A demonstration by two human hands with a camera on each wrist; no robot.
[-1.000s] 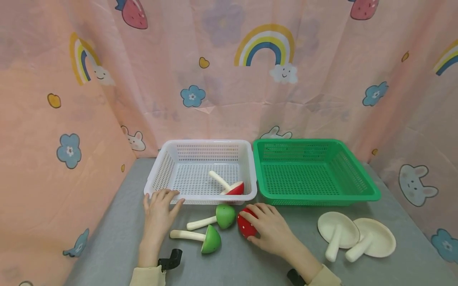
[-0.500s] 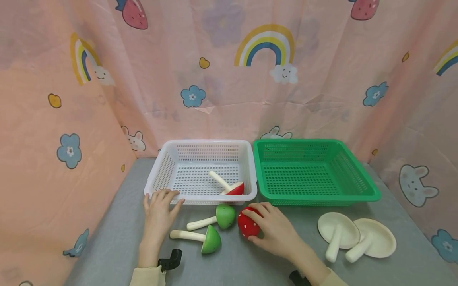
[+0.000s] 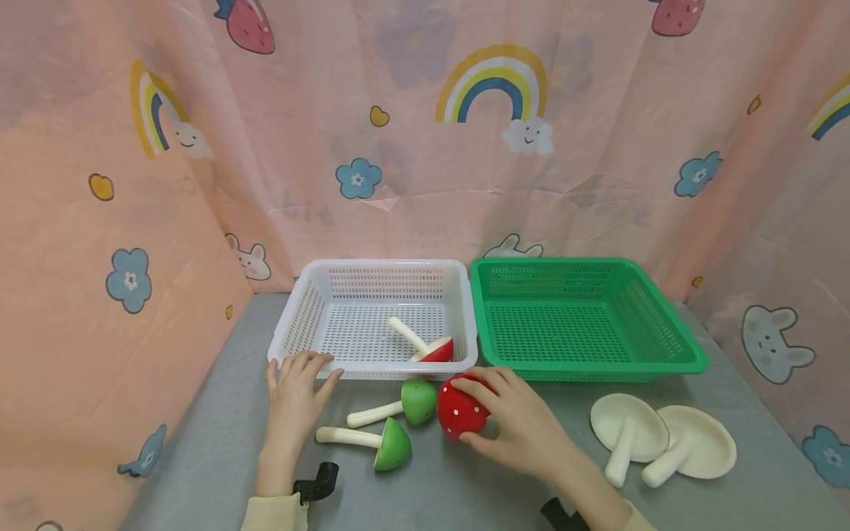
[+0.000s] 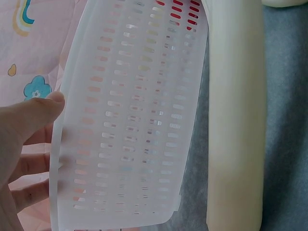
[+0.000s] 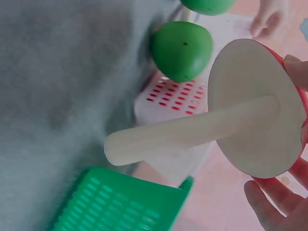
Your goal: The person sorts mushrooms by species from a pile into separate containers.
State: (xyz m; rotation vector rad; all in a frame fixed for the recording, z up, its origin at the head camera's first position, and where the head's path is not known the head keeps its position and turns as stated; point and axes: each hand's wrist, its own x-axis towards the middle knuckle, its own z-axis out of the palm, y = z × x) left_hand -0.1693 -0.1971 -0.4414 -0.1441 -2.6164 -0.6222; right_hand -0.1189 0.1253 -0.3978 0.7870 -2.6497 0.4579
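My right hand [image 3: 521, 424] holds a red toy mushroom [image 3: 458, 409] by its white-dotted cap, in front of the two baskets. In the right wrist view, the pale underside and thick stem [image 5: 192, 130] of this mushroom face the camera, with thumb and fingers around the cap's edge. My left hand [image 3: 295, 391] grips the front rim of the white basket [image 3: 385, 367], thumb on the outer side and fingers over the rim. Inside that basket lies another red mushroom [image 3: 438, 350]. Two green mushrooms [image 3: 418, 402] [image 3: 393, 445] lie on the grey cloth between my hands.
A green basket [image 3: 591, 367] stands beside the white one, to its right. Two cream-coloured mushrooms [image 3: 627, 424] [image 3: 700, 446] lie overlapping at the right of the cloth. A pink patterned curtain [image 3: 425, 147] hangs behind and along both sides.
The right hand has lifted the red mushroom slightly and turned it so more of the dotted cap shows. The left hand stays on the basket rim.
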